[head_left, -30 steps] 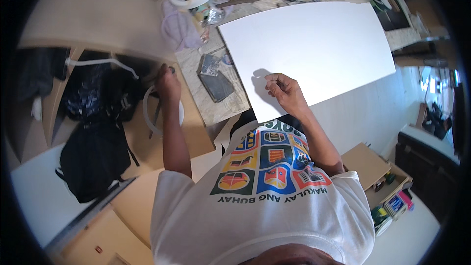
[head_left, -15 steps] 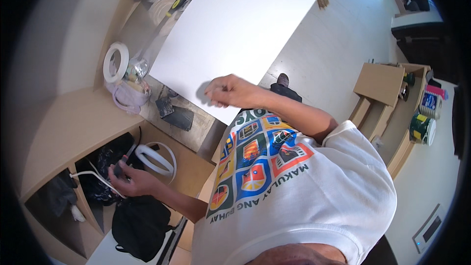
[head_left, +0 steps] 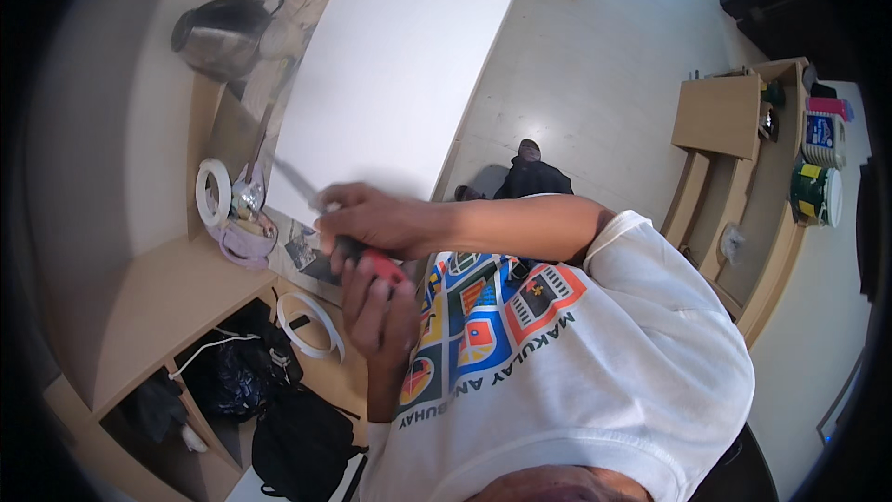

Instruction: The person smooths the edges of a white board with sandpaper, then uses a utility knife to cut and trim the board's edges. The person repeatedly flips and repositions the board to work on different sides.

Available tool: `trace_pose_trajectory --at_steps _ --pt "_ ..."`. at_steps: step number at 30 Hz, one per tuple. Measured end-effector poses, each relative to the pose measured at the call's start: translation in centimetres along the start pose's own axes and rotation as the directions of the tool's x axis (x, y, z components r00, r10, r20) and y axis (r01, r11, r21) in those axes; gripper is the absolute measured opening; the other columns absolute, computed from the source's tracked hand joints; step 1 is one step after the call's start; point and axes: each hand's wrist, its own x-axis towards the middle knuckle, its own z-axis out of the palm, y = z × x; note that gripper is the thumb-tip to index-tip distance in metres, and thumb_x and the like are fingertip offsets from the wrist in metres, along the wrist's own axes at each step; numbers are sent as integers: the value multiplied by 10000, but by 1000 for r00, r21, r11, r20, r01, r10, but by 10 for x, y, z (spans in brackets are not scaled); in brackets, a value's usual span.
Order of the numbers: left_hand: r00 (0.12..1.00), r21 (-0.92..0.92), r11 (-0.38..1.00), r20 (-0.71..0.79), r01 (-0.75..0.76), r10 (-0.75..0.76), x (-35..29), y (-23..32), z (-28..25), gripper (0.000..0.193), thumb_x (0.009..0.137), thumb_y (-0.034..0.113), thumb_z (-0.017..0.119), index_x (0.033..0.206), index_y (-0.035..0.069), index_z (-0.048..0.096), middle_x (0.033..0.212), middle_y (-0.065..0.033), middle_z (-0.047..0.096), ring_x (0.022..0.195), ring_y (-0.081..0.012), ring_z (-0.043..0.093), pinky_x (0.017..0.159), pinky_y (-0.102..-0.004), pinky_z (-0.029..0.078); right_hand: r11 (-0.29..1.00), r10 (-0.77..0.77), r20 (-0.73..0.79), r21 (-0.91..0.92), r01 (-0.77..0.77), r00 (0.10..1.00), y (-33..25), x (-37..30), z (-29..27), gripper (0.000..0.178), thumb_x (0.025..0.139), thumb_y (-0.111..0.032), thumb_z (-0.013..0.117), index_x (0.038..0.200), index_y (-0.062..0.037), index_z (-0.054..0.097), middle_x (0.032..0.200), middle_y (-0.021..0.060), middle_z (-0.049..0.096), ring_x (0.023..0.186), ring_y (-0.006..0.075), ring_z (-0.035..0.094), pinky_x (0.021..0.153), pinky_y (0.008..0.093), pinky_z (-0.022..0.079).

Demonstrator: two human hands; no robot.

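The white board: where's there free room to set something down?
The white board looks bare beyond the right hand, as does the floor between board and wooden panel. It's crowded around the board's near end, where the left hand holds a red-and-black handle, and left of there, by the white ring and lavender fabric.

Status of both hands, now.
Left hand: closed, holding a red-and-black handle.
Right hand: fingers curled close by; blur hides whether they grip anything.

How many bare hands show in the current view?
2: the left hand holds the red and black tool; the right hand is close beside it, overlapping the white board. No others show.
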Motion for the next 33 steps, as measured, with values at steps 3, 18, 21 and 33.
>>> trace_pose_trajectory --at_steps 3,18,21,33 --pt "987 -253 967 157 18 23 6 -14 25 355 913 92 758 1231 -11 639 1208 -155 595 1201 -397 633 1012 -523 556 958 -278 -182 -118 260 943 -36 -26 -22 429 1011 -210 600 1372 -33 452 851 75 643 629 139 626 499 307 542" --pt "739 47 886 532 461 -413 124 -177 304 890 927 536 683 1558 7 343 1586 -296 320 1492 -464 258 1222 -579 210 832 -520 -826 -433 347 217 -34 -37 -122 626 1007 -146 423 1553 77 214 813 127 616 680 181 620 613 331 522" --pt "710 197 896 553 397 -436 117 -182 332 941 934 659 582 1585 35 312 1627 -296 251 1530 -472 173 1234 -609 135 811 -582 -800 -556 185 148 -34 -21 -122 653 997 -165 433 1561 68 203 1077 327 643 943 406 678 863 470 522" --pt "743 220 921 545 320 -388 130 -136 343 928 966 692 472 1588 24 303 1625 -316 242 1519 -525 154 1202 -668 127 869 -494 -867 -495 11 71 -54 -36 -108 641 984 -187 450 1531 98 274 1247 419 584 1088 537 627 980 523 486"
